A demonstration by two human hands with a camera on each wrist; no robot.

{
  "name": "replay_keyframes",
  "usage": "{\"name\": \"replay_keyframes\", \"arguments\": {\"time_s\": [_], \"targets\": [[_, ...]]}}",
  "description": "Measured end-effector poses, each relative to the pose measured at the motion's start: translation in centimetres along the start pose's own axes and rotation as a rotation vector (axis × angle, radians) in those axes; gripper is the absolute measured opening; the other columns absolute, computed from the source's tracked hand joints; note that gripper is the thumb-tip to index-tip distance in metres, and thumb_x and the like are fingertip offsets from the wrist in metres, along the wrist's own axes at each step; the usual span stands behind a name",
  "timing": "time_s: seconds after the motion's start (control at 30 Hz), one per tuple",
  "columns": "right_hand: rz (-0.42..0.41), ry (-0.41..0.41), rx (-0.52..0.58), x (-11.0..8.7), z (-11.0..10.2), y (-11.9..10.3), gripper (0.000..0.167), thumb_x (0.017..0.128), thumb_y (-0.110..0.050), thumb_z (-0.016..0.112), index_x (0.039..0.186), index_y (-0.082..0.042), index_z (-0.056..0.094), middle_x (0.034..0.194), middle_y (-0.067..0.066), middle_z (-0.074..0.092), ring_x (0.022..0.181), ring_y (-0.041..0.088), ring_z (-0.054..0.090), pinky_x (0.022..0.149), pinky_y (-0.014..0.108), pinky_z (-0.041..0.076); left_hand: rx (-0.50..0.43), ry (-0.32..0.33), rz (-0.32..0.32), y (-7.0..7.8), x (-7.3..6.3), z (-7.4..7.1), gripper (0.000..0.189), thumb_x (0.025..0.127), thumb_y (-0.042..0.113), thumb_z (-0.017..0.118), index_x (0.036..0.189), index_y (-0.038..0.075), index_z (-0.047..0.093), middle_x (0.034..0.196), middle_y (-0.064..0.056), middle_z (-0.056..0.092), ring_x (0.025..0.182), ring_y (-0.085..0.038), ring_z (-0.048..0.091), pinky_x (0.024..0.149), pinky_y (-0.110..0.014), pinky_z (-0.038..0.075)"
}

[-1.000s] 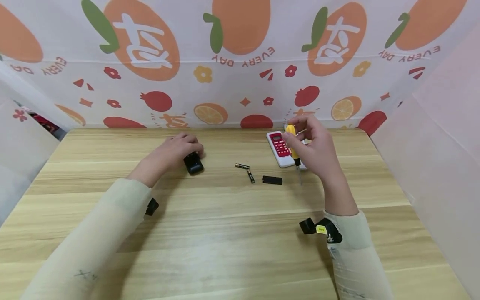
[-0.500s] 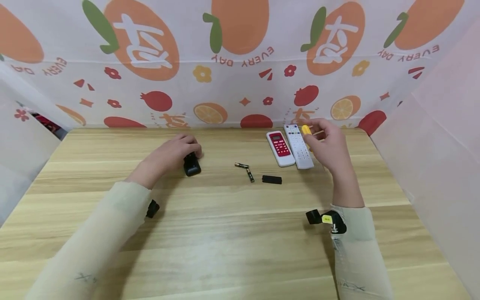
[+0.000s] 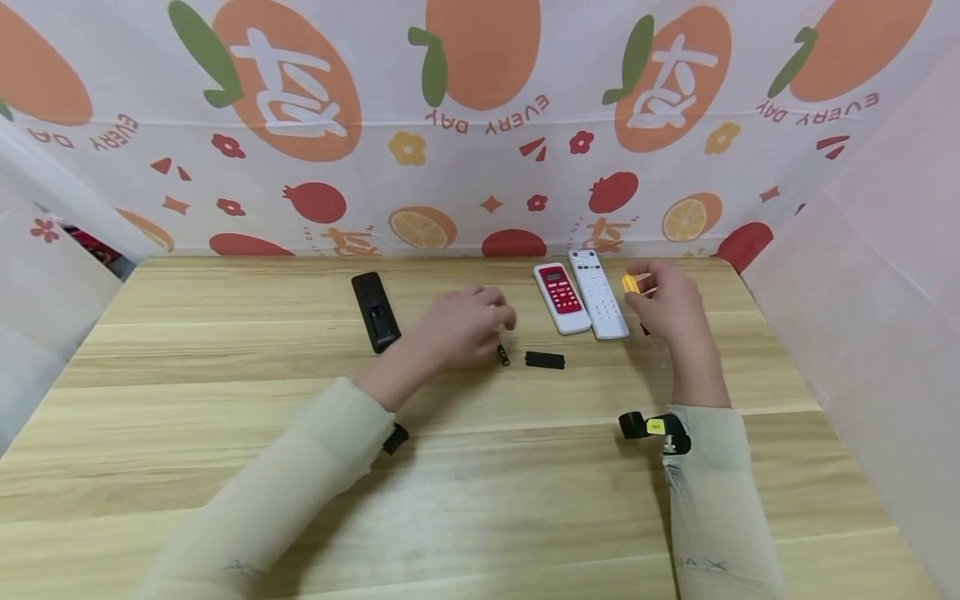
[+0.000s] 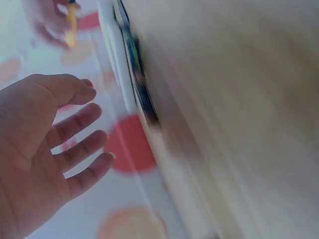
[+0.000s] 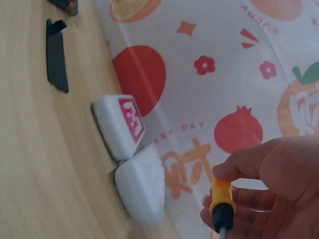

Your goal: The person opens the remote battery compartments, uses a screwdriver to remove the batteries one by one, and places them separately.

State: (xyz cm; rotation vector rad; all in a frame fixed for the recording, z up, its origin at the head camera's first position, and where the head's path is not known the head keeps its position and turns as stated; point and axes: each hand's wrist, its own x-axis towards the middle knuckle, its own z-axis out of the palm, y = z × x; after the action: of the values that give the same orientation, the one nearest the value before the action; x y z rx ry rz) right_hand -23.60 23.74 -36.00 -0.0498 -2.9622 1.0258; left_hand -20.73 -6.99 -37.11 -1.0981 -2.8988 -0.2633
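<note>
My left hand (image 3: 459, 329) hovers over the batteries near the middle of the table, fingers relaxed; the left wrist view shows nothing in its palm. One small battery (image 3: 503, 356) shows below its fingers, and the other is hidden behind the hand. My right hand (image 3: 671, 304) pinches a screwdriver by its yellow handle (image 5: 222, 191), shaft pointing down, to the right of the white remote. Left of my left hand, a black remote control (image 3: 372, 304) lies on its face, its battery bay uncovered. A small black battery cover (image 3: 544, 360) lies right of the batteries.
A white remote with a red face (image 3: 561, 298) and a slim white remote (image 3: 597, 293) lie side by side toward the back right. Behind the wooden table (image 3: 465, 517) hangs a fruit-print cloth (image 3: 465, 167).
My left hand has let go of the black remote and moved right to the batteries. My right hand has moved right with the screwdriver, off the white remote.
</note>
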Motion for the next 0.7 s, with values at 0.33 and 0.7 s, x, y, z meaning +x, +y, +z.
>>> {"name": "replay_keyframes", "arguments": {"time_s": [0.33,0.7], "targets": [[0.157,-0.100,-0.075,0.4,0.4,1.4,0.041,0.097,-0.017,0.062,0.136,-0.011,0.054,0.117,0.019,0.055,0.100,0.035,0.051,0.079,0.041,0.049,0.073,-0.163,-0.033,4.6,6.5,2.3,0.038,0.099,0.042,0.057,0.133,0.025,0.062,0.143,-0.005,0.049,0.127,-0.030,0.045,0.095,-0.047,0.049],[0.173,-0.191,-0.134,0.8,1.0,2.3,0.040,0.096,-0.016,0.062,0.134,-0.009,0.056,0.124,0.022,0.057,0.105,0.037,0.054,0.086,0.049,0.049,0.085,-0.253,-0.047,5.3,9.2,3.8,0.045,0.103,0.039,0.050,0.147,0.030,0.046,0.160,0.000,0.035,0.144,-0.032,0.035,0.104,-0.054,0.043]]}}
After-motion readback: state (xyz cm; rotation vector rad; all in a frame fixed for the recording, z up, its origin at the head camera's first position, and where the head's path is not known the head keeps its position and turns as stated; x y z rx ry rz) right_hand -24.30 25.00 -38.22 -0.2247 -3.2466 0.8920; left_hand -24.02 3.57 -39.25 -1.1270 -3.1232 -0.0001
